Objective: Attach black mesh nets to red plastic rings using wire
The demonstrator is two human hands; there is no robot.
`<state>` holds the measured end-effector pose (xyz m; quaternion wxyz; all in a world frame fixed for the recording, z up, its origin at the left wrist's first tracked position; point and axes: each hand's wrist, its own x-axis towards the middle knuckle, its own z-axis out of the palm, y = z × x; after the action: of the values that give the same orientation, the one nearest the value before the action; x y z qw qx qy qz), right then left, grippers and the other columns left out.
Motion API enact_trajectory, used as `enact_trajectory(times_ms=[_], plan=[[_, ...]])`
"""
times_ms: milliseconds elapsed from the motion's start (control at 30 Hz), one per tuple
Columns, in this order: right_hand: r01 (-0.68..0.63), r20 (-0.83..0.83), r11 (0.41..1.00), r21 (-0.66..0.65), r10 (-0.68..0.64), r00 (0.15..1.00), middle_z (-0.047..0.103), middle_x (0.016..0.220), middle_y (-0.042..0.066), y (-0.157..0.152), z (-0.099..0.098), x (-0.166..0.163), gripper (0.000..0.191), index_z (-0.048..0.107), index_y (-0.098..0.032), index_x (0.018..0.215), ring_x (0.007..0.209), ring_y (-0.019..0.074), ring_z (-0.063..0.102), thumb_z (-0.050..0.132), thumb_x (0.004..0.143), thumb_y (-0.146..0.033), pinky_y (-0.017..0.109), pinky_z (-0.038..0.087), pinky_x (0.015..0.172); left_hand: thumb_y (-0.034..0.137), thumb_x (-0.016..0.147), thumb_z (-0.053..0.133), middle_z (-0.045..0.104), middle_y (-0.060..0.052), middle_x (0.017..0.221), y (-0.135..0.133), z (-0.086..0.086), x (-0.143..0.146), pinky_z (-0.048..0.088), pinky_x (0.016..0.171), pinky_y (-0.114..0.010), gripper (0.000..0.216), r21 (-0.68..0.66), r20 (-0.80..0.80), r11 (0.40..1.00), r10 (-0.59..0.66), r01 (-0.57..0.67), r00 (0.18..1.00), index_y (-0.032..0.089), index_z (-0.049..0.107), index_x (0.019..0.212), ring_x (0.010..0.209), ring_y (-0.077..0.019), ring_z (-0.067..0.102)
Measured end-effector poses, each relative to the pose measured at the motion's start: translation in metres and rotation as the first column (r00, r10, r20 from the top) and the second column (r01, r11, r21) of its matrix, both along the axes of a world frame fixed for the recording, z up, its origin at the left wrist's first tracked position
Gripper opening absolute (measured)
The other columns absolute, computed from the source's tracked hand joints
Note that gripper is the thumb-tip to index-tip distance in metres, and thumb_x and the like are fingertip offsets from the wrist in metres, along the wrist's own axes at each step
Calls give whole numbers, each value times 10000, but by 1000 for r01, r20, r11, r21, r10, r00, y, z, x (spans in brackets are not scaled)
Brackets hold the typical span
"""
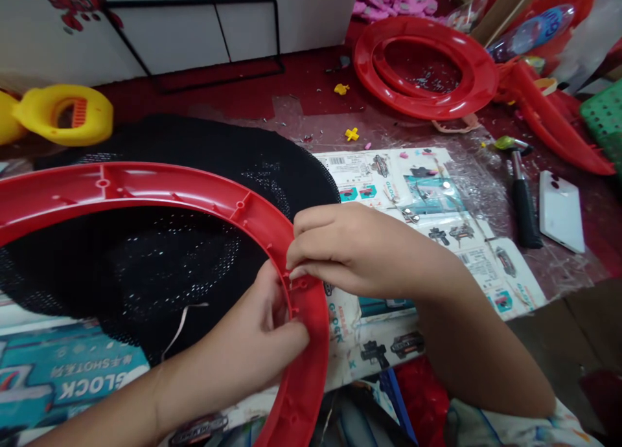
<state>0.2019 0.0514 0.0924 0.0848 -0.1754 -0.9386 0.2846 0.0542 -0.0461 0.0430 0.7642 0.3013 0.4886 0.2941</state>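
Note:
A large red plastic ring (233, 204), its ribbed inner side turned up, spans the lower left of the view. My left hand (272, 324) is closed round the ring's right side, thumb over the rim and fingers on the inner edge. Above it, my right hand (335, 249) pinches with its fingertips at a small post inside the ring; what lies between the fingertips is too small to name. Black mesh fabric (272, 149) lies beneath the ring, with a thin pale strip (182, 324) on it near my left forearm.
Flattened printed cardboard (389, 181) covers the table's front. Behind stand a white box (311, 19), a black wire frame (194, 3) and a yellow plastic part (97, 116). Rightward are stacked red rings (473, 65), a hammer (525, 207), a white phone (561, 214) and a bottle (534, 32).

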Motion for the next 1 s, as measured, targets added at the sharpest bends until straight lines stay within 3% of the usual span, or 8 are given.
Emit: enact_trajectory(times_ms=[233, 433, 567, 800, 1000], plan=[[-15, 42, 996, -83, 19, 999, 554, 785, 32, 0, -4, -4, 204, 651, -105, 784, 756, 123, 497, 471, 859, -45, 235, 396, 698, 84, 745, 532, 529, 22, 889, -4, -2, -2, 435, 584, -237, 416, 4, -5, 995, -101, 101, 995, 245, 398, 1104, 637, -95, 488], [-19, 11, 991, -132, 20, 1000, 572, 753, 17, 3, -5, -2, 171, 656, -104, 741, 746, 111, 511, 523, 814, -26, 227, 396, 709, 106, 801, 512, 552, -46, 1102, -5, -2, -4, 476, 620, -259, 453, 24, 48, 989, -149, 148, 988, 248, 327, 1190, 670, -88, 516], [-21, -40, 991, -133, 16, 999, 562, 730, 4, 4, -4, 0, 149, 670, -104, 734, 728, 102, 509, 558, 826, -67, 217, 393, 695, 93, 788, 510, 571, -24, 1049, -6, -1, -5, 479, 643, -259, 503, 65, 83, 992, -114, 109, 990, 260, 328, 1226, 705, -103, 534], [-13, -38, 989, -150, 7, 999, 576, 729, -3, 3, -3, 0, 139, 684, -122, 738, 739, 99, 519, 584, 828, -85, 211, 398, 692, 132, 812, 512, 570, -14, 992, -6, -2, -6, 422, 552, -230, 515, 84, 36, 983, -167, 164, 985, 279, 321, 1267, 632, -93, 506], [-5, -37, 987, -161, -1, 999, 592, 726, -2, 4, -4, 2, 140, 689, -125, 724, 739, 99, 521, 598, 828, -100, 212, 394, 690, 170, 799, 574, 549, 26, 770, -9, -4, 0, 493, 662, -272, 465, 95, 72, 994, -58, 51, 996, 267, 386, 1213, 879, -196, 601]])
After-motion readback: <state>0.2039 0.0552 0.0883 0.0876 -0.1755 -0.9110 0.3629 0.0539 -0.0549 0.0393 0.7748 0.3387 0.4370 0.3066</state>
